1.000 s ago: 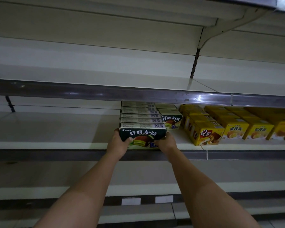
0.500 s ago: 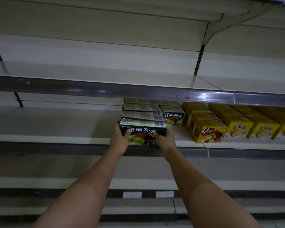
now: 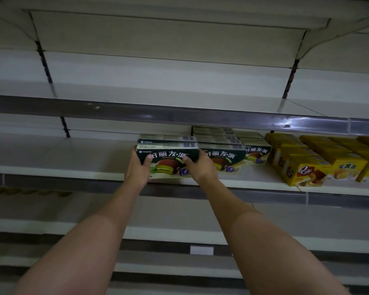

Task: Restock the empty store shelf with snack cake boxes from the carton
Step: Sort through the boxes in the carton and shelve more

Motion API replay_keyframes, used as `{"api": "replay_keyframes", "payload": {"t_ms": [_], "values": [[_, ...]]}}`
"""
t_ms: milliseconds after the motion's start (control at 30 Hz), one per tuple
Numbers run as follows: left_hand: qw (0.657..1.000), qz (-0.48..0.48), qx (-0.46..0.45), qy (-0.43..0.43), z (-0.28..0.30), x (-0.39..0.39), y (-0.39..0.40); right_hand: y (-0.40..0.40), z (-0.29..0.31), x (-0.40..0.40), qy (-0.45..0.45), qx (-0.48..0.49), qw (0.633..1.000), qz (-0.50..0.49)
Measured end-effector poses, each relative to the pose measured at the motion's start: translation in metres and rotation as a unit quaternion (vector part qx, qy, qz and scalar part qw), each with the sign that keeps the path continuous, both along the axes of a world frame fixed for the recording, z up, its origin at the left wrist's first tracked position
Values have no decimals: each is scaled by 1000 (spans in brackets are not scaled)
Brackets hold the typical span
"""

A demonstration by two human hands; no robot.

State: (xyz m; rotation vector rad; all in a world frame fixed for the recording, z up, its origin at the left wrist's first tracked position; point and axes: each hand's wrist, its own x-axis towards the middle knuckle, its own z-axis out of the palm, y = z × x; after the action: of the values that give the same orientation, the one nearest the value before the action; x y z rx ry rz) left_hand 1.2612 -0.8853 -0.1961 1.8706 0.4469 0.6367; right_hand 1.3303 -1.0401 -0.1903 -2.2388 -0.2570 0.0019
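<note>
- Head view: I see both of my bare arms stretched up to the middle shelf [image 3: 51,170], which runs across at the height of my hands.
- My left hand [image 3: 137,167] grips the left end of a dark green snack cake box [image 3: 168,160]; its thumb is curled over the printed front face, and the other fingers wrap out of sight round the end.
- My right hand [image 3: 200,168] grips the right end of the same box, thumb pressed on the front, fingers curled behind the edge.
- That box sits at the front lip of the shelf, upright, label facing me. I cannot tell whether its base rests fully on the shelf or is slightly lifted.
- A second green box [image 3: 167,138] stands directly behind it, only its pale barcode top showing.
- Just to the right, touching or nearly touching the held box, a row of matching green boxes [image 3: 222,158] runs back into the shelf, and a further green box [image 3: 257,153] stands right of that row.
- Further right stand yellow cake boxes [image 3: 303,169] in several rows.
- Left of my hands the shelf surface is bare white.
- Above runs the upper shelf's grey price rail [image 3: 179,116]; below, a lower shelf carries a small white label [image 3: 201,250].
</note>
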Motion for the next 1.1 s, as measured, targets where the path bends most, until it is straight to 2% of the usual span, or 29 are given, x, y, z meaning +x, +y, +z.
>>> {"api": "replay_keyframes", "payload": {"t_ms": [67, 200, 333, 567, 700, 833, 900, 1000, 1100], "values": [[1000, -12, -12, 6, 2, 2, 23, 24, 1, 1, 25, 15, 1000, -4], [997, -54, -40, 27, 9, 23, 58, 60, 0, 12, 85, 118, 988, -45], [995, -80, -17, 63, -3, 40, 70, 76, -10, 30, 122, 220, 965, -76], [997, -9, 50, 56, -15, 81, 81, 97, -21, 69, 116, 234, 961, -91], [996, -17, 78, 26, -20, 105, 79, 102, -20, 92, 78, 247, 962, -88], [993, -44, 95, 61, -44, 117, 82, 100, -34, 97, 122, 254, 954, -98], [989, -49, 119, 66, -51, 120, 86, 103, -44, 94, 114, 257, 950, -138], [985, -55, 142, 75, -51, 125, 94, 116, -56, 84, 132, 315, 911, -234], [979, -61, 172, 91, -49, 130, 100, 122, -57, 81, 171, 340, 895, -234]]}}
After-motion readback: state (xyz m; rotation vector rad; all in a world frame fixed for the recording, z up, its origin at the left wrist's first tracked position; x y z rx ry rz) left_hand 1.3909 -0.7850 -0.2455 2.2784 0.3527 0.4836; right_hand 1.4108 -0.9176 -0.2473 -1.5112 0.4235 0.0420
